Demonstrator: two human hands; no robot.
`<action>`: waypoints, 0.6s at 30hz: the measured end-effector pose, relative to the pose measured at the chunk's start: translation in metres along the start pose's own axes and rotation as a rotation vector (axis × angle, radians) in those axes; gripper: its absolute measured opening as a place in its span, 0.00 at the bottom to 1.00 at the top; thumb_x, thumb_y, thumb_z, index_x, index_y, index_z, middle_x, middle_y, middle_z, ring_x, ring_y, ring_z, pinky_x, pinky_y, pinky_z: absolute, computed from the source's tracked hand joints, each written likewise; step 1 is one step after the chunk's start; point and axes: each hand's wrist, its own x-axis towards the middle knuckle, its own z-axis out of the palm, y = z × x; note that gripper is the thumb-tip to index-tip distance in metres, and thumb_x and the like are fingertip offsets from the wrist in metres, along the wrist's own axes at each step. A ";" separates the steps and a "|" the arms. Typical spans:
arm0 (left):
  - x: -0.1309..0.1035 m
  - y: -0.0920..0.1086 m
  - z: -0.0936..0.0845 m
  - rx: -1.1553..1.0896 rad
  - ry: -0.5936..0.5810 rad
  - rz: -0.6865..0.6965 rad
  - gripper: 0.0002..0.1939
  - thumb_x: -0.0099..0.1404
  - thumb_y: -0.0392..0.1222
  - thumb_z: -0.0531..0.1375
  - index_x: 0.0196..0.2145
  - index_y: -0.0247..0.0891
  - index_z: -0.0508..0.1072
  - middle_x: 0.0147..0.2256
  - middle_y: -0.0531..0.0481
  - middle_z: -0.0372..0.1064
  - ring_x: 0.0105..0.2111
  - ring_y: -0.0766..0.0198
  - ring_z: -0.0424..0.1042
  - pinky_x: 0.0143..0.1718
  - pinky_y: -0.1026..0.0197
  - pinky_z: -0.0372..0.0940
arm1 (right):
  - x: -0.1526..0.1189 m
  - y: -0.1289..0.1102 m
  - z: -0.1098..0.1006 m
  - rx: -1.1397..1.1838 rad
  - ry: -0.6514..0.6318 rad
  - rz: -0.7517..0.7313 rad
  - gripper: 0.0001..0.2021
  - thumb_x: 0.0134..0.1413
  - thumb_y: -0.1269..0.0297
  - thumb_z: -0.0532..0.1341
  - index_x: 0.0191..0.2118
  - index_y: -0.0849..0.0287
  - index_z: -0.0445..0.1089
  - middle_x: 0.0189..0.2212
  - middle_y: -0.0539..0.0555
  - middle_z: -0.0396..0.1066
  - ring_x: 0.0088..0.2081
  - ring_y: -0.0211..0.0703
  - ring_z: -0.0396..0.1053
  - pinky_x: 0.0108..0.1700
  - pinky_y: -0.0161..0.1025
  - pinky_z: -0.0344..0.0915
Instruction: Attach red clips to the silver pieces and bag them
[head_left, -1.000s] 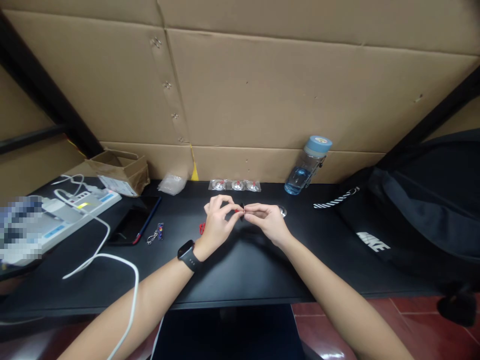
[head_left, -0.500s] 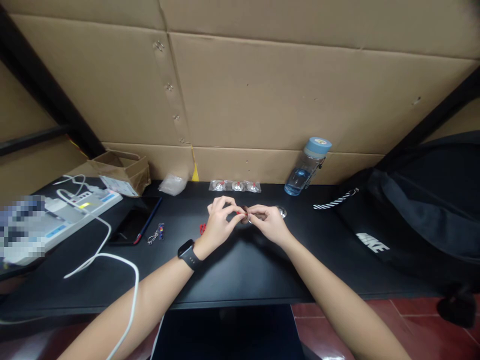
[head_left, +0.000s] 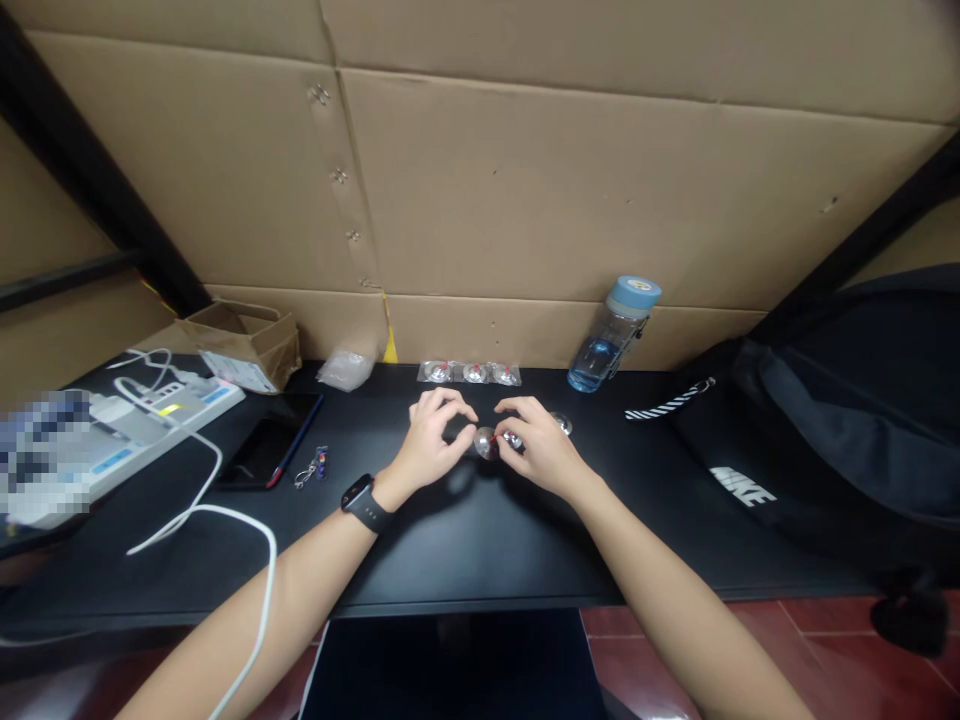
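A small shiny metal disc [head_left: 485, 443] with a red cord at its middle, looking like a finger cymbal, lies on the black table between my hands. Just left of it is my left hand [head_left: 436, 438], thumb and fingers apart, the thumb tip close to the rim. My right hand [head_left: 541, 440] arches from the right with its fingertips spread, the thumb beside the red cord. Beneath that hand a second metal disc [head_left: 513, 440] partly shows. Past its knuckles sits another disc [head_left: 562, 424], half hidden.
Several small discs in clear packets [head_left: 472, 373] line the back. A water bottle [head_left: 613, 335] and black backpack [head_left: 825, 430] stand right. Left are a cardboard box [head_left: 244, 340], plastic wrap [head_left: 346, 369], tablet [head_left: 262, 445], keychain [head_left: 321, 463], power strip [head_left: 135, 450] and white cable [head_left: 271, 560].
Both hands were pinching a disc and its red cord together. They have let go and drawn apart slightly; the disc now lies flat on the table.
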 end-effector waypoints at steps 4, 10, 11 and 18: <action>-0.002 0.000 0.006 0.038 -0.132 0.071 0.06 0.66 0.46 0.64 0.40 0.48 0.80 0.50 0.49 0.70 0.54 0.53 0.62 0.52 0.50 0.56 | 0.000 0.000 -0.001 0.028 0.014 -0.015 0.06 0.58 0.71 0.60 0.39 0.55 0.74 0.50 0.59 0.70 0.52 0.54 0.66 0.53 0.52 0.68; -0.003 -0.001 0.016 0.057 -0.154 0.060 0.06 0.66 0.47 0.64 0.37 0.48 0.82 0.47 0.48 0.72 0.53 0.51 0.61 0.50 0.48 0.57 | 0.000 0.002 0.002 0.092 0.035 0.006 0.05 0.61 0.69 0.60 0.39 0.55 0.74 0.50 0.59 0.69 0.52 0.53 0.66 0.54 0.52 0.68; -0.003 -0.002 0.016 0.057 -0.148 0.058 0.06 0.66 0.47 0.64 0.36 0.47 0.82 0.47 0.48 0.72 0.53 0.51 0.61 0.50 0.48 0.56 | 0.000 0.002 0.004 0.105 0.034 0.008 0.05 0.61 0.68 0.60 0.39 0.54 0.74 0.50 0.59 0.69 0.52 0.52 0.67 0.54 0.51 0.67; -0.003 -0.006 0.022 0.134 -0.104 -0.021 0.04 0.64 0.42 0.65 0.32 0.44 0.80 0.45 0.48 0.72 0.51 0.52 0.61 0.48 0.48 0.55 | 0.002 0.014 0.004 0.139 0.112 0.080 0.07 0.62 0.68 0.59 0.42 0.54 0.74 0.49 0.58 0.71 0.51 0.51 0.68 0.54 0.50 0.66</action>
